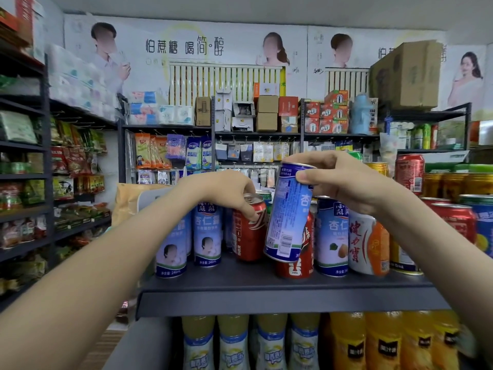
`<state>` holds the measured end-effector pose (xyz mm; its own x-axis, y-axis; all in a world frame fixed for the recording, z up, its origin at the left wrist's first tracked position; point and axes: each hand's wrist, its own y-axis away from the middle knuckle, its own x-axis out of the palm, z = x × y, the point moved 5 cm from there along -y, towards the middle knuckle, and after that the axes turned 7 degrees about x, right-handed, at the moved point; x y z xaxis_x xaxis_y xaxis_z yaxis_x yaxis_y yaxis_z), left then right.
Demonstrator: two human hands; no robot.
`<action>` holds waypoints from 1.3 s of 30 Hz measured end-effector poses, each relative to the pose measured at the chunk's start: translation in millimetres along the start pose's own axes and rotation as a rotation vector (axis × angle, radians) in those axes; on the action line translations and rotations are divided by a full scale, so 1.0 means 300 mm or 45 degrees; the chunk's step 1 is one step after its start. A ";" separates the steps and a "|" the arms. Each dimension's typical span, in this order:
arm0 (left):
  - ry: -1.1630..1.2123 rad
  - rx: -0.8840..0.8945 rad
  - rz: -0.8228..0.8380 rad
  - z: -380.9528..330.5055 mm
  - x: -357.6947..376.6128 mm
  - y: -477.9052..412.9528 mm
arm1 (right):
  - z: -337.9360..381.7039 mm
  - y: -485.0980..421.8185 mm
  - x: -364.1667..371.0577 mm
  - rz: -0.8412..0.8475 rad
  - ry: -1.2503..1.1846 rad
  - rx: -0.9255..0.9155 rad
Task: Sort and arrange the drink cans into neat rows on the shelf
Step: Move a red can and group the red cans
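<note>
My right hand (338, 180) grips a blue and white almond drink can (286, 217) by its top, lifted and tilted above the dark shelf (240, 287). My left hand (221, 190) grips the top of a red cola can (248, 231) that stands on the shelf. Two more blue and white cans (208, 233) stand to the left. Behind the lifted can is another red can (296, 263), then a blue and white can (332, 236) and a white and orange can (369, 244) to the right.
Red, gold and blue cans (453, 209) crowd the shelf's right end. Bottled drinks (293, 343) fill the row below the shelf. Snack racks (66, 182) line the left wall, with hanging goods and boxes behind.
</note>
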<state>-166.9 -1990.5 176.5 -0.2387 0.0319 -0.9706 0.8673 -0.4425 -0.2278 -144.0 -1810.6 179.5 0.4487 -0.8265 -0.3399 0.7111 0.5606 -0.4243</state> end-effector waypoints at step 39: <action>1.125 -0.125 -0.860 0.192 -0.064 0.619 | -0.085 -0.287 0.274 -0.294 1.192 0.268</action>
<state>-26.3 -2125.0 157.4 -0.3136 0.8826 -0.3503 0.7166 -0.0221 -0.6972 -182.1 -1925.5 166.7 -0.2580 -0.4893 -0.8331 0.8497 0.2954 -0.4367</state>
